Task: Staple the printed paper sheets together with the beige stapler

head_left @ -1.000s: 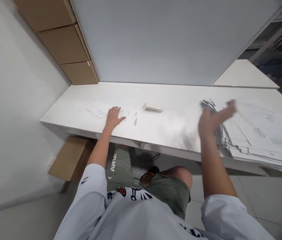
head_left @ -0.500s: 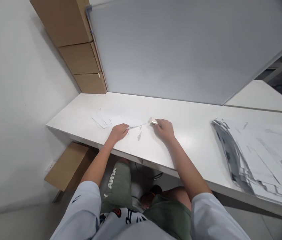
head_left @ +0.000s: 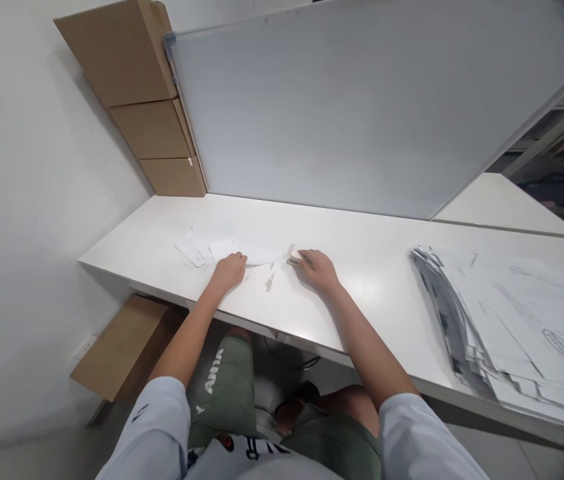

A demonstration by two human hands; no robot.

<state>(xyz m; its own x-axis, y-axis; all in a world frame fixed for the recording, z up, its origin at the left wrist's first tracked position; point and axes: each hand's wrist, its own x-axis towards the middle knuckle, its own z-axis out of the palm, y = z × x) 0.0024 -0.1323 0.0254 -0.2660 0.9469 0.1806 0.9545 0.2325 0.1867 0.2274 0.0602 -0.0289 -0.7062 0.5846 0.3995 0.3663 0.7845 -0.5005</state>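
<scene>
Big white board (head_left: 342, 107) standing along the back of the white table (head_left: 362, 247) in front of me. Three brown boxes (head_left: 152, 130), stacked, at the board's left edge. Thick pile of papers (head_left: 527, 320) spread over the table's right end, edges uneven; one more box (head_left: 117, 347) below the table at left, near the wall. Person in green shorts (head_left: 232, 387) at the near side, both hands over the table. Left hand (head_left: 230, 271) low at the near edge of a white sheet (head_left: 259, 252), fingers curled in narrow; pinching or just pressing, can't tell from here. Right hand (head_left: 318, 268) closed round a small tool (head_left: 294, 261), its end at the sheet's right tip; whether they touch, can't make out. Sheet flat-ish between the hands. Loose slips (head_left: 195, 250) left of it, torn scraps (head_left: 269, 283) just in front.
</scene>
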